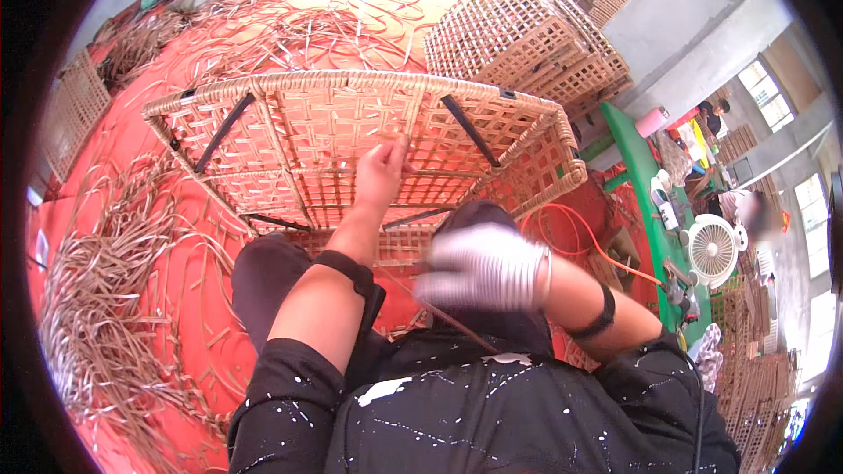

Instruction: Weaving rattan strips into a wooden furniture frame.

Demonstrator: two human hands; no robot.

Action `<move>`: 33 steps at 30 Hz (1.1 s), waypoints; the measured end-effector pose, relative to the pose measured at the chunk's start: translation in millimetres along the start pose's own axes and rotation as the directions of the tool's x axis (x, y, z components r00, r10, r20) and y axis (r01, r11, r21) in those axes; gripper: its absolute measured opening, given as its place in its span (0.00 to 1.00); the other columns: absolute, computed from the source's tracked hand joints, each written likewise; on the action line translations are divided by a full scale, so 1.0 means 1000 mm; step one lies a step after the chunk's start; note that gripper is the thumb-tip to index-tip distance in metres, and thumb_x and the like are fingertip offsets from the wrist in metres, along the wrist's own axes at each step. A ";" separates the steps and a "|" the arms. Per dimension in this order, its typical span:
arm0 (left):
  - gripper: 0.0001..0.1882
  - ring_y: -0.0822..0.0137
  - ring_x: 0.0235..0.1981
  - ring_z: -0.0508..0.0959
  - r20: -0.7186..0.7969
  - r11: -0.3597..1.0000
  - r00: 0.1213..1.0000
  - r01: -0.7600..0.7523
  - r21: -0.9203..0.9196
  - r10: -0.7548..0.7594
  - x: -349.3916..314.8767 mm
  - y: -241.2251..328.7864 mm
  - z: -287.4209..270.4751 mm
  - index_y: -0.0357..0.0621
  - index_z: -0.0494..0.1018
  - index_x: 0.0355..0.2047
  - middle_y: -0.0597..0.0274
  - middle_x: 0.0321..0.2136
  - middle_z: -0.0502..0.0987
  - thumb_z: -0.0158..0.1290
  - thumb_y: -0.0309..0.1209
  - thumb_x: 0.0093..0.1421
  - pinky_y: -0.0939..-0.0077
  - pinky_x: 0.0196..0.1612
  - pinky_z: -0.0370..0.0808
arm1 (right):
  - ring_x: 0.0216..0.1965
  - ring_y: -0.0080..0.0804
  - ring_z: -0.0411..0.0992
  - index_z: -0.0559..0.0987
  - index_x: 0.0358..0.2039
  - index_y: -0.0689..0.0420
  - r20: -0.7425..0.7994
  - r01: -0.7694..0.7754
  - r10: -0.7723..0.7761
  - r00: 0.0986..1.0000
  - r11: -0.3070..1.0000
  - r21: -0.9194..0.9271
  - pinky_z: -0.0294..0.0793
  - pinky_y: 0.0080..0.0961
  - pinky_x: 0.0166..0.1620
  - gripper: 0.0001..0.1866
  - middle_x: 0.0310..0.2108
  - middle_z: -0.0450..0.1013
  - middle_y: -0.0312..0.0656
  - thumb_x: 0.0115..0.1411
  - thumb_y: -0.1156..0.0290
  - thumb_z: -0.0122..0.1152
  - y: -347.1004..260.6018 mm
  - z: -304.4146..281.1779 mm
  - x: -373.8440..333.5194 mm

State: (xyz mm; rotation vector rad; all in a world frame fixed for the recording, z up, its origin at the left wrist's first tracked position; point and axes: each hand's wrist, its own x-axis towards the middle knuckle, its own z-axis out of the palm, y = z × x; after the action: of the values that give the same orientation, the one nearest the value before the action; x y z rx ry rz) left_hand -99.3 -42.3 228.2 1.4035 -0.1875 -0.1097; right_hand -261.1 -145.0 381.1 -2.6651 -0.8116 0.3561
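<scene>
A large rattan-woven frame [351,81] with an open lattice and dark metal braces stands tilted in front of my knees. My bare left hand [382,171] is at the middle of its lattice, fingers curled closed; whatever they pinch is too small to make out. My right hand [483,268], in a white knitted glove with a striped cuff, is smeared by motion above my right thigh. Its fingers cannot be read. A thin brown strip [457,323] runs slantwise below that glove toward my shirt; whether the hand holds it is unclear.
Loose flat strips [114,298] heap on the red floor at left. Woven panels [500,26] are stacked beyond the frame. On the right stand a green bench [634,167] and a white fan [713,250]. An orange hose [606,254] crosses toward the bench. People are farther off.
</scene>
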 end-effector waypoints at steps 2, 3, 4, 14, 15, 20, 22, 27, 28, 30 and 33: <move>0.18 0.76 0.21 0.73 -0.006 0.994 0.994 0.112 -0.007 -0.112 0.002 0.003 -0.001 0.36 0.75 0.32 0.65 0.22 0.74 0.46 0.41 0.62 0.80 0.24 0.70 | 0.31 0.43 0.73 0.76 0.33 0.61 -0.462 -0.006 0.145 0.875 0.957 0.289 0.71 0.31 0.34 0.23 0.26 0.72 0.52 0.52 0.51 0.59 0.037 0.000 0.030; 0.19 0.76 0.18 0.71 -0.008 0.989 0.995 0.096 -0.115 -0.098 0.002 0.004 0.000 0.40 0.75 0.29 0.66 0.20 0.73 0.44 0.43 0.63 0.80 0.21 0.68 | 0.32 0.36 0.73 0.73 0.43 0.64 -0.397 -0.157 0.357 0.845 0.877 0.454 0.71 0.27 0.36 0.27 0.33 0.74 0.49 0.51 0.53 0.60 0.059 -0.005 0.041; 0.19 0.76 0.18 0.71 -0.020 0.990 0.995 0.097 -0.101 -0.099 0.002 0.006 -0.001 0.40 0.75 0.29 0.66 0.20 0.73 0.44 0.43 0.63 0.80 0.21 0.68 | 0.30 0.31 0.73 0.70 0.47 0.65 -0.370 -0.175 0.532 0.762 0.719 0.672 0.71 0.23 0.34 0.31 0.39 0.74 0.44 0.52 0.53 0.60 0.077 -0.003 0.061; 0.12 0.74 0.20 0.71 0.196 0.926 0.951 0.285 -0.248 -0.240 0.012 0.006 -0.002 0.44 0.72 0.34 0.66 0.24 0.73 0.42 0.37 0.60 0.82 0.22 0.66 | 0.30 0.34 0.74 0.73 0.39 0.56 -0.345 -0.149 0.358 0.868 0.849 0.507 0.74 0.27 0.33 0.24 0.30 0.73 0.42 0.53 0.48 0.57 0.100 -0.001 0.120; 0.11 0.74 0.27 0.73 0.290 0.917 0.933 0.293 -0.270 -0.213 0.014 0.004 -0.003 0.42 0.71 0.36 0.65 0.26 0.74 0.43 0.34 0.60 0.79 0.29 0.71 | 0.32 0.39 0.74 0.73 0.38 0.57 -0.394 -0.233 0.292 0.871 0.954 0.190 0.73 0.31 0.35 0.28 0.31 0.73 0.48 0.51 0.43 0.55 0.098 -0.004 0.117; 0.10 0.73 0.35 0.75 0.154 1.000 0.988 0.022 0.000 -0.022 0.012 -0.009 -0.001 0.39 0.71 0.39 0.62 0.33 0.76 0.46 0.30 0.61 0.77 0.39 0.72 | 0.30 0.50 0.73 0.75 0.27 0.59 -0.337 -0.428 0.313 0.888 0.830 -0.358 0.72 0.41 0.36 0.24 0.26 0.74 0.51 0.56 0.48 0.48 0.080 -0.014 0.094; 0.12 0.75 0.36 0.75 0.119 0.987 0.990 -0.092 0.130 0.076 0.009 -0.010 -0.003 0.38 0.72 0.40 0.64 0.33 0.76 0.48 0.32 0.61 0.80 0.38 0.71 | 0.28 0.48 0.73 0.74 0.21 0.60 -0.314 -0.445 0.340 0.886 0.814 -0.373 0.71 0.41 0.33 0.21 0.21 0.72 0.51 0.56 0.53 0.49 0.062 -0.015 0.071; 0.19 0.76 0.30 0.76 0.013 0.987 0.989 -0.147 0.067 0.146 0.000 -0.004 0.001 0.37 0.71 0.47 0.62 0.31 0.78 0.55 0.33 0.57 0.80 0.34 0.72 | 0.26 0.50 0.71 0.74 0.22 0.58 -0.288 -0.093 0.148 0.946 0.976 0.196 0.69 0.39 0.29 0.14 0.20 0.70 0.51 0.57 0.60 0.50 -0.003 -0.013 0.011; 0.19 0.76 0.30 0.76 0.014 0.984 0.987 -0.159 0.075 0.159 -0.002 -0.002 0.002 0.37 0.71 0.47 0.62 0.31 0.78 0.55 0.33 0.57 0.80 0.34 0.72 | 0.25 0.50 0.70 0.74 0.22 0.58 -0.272 -0.016 0.076 0.959 0.977 0.214 0.69 0.39 0.29 0.14 0.19 0.69 0.51 0.57 0.61 0.51 -0.015 -0.006 0.004; 0.16 0.76 0.28 0.76 -0.056 0.996 0.994 -0.088 0.023 0.090 -0.004 0.002 0.002 0.38 0.74 0.43 0.64 0.27 0.78 0.53 0.34 0.58 0.82 0.31 0.72 | 0.27 0.49 0.71 0.74 0.24 0.56 0.051 0.023 -0.031 0.998 0.989 0.148 0.69 0.39 0.30 0.13 0.20 0.70 0.50 0.57 0.60 0.51 -0.021 -0.001 -0.005; 0.17 0.76 0.23 0.75 -0.045 0.999 0.999 -0.021 0.039 0.022 -0.004 0.007 0.000 0.37 0.75 0.38 0.65 0.24 0.76 0.51 0.39 0.59 0.83 0.27 0.72 | 0.30 0.48 0.72 0.75 0.26 0.56 -0.059 -0.126 0.125 0.990 0.992 -0.013 0.70 0.40 0.35 0.19 0.24 0.72 0.50 0.54 0.50 0.53 0.007 -0.002 0.006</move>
State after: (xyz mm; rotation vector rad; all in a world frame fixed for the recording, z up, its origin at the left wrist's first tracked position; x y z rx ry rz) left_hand -103.3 -40.8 235.3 1.4410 -0.1674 -0.0562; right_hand -251.9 -147.4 379.3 -2.7359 -0.6342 0.3017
